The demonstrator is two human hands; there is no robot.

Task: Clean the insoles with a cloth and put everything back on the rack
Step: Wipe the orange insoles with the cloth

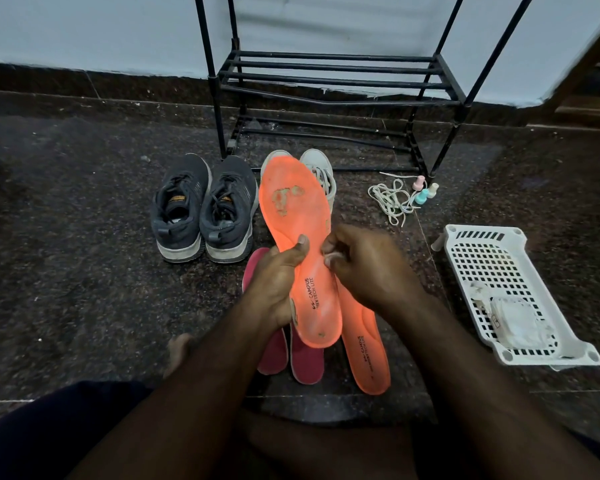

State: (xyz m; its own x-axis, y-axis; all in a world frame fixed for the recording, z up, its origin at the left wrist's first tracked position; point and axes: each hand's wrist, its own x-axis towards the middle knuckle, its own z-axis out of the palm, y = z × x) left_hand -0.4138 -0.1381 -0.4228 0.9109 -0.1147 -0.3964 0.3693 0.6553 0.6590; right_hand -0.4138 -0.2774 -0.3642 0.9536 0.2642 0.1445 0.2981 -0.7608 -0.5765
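Orange foam insole (293,216), worn patches near the toe, "CAMPUS" printed at the heel, is held up above the dark speckled stone floor (66,237), toe end pointed at the rack. It is gripped at mid-length by the left hand (278,282), thumb laid across the top face, fingers curled round the left edge. Right hand (361,268) is at the insole's right edge; its fingers are curled, with a pale scrap seen between them, blurred, so what is pinched cannot be told. A second orange insole (368,355) lies flat on the floor just below and right, partly covered by the held one. Two dark red insoles (305,362) lie beside it, partly under the left hand. Pair of dark grey sneakers (205,209) stands left of the held insole; a pale grey sneaker (321,168) is partly hidden behind it. Black metal tube shoe rack (333,77) stands against the wall. White loose laces (392,200) and small pastel bottles (425,190) lie near its right leg. White perforated plastic basket (482,258) sits well apart on the right, holding white folded material.
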